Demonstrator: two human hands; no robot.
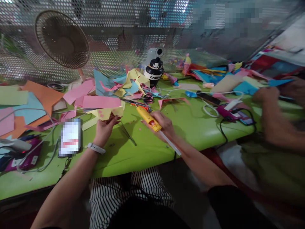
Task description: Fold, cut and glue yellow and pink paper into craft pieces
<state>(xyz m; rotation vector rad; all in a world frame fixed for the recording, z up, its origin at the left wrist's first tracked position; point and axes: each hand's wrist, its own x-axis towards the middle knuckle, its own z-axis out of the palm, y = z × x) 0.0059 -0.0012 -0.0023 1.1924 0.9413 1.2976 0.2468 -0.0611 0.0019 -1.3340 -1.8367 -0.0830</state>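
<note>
My left hand (105,129) is closed on a folded strip of pale yellow paper (102,113) with pink spots, held just above the table. In my right hand (164,123) is a yellow hot glue gun (149,118), its nozzle pointing up and to the left. A long white glue stick (170,142) sticks out of its back end. Between my hands a pair of thin metal tweezers (128,135) lies on the green table (143,159). Black-handled scissors (147,98) rest beyond the glue gun. A cut pink paper piece (172,101) lies to their right.
Coloured paper sheets (43,97) and scraps cover the table's left and back. A fan (62,39) and a bottle (154,71) stand at the back. A phone (70,137) and a purple power strip (30,156) lie left. At right, another person's arm (274,117) works near cables.
</note>
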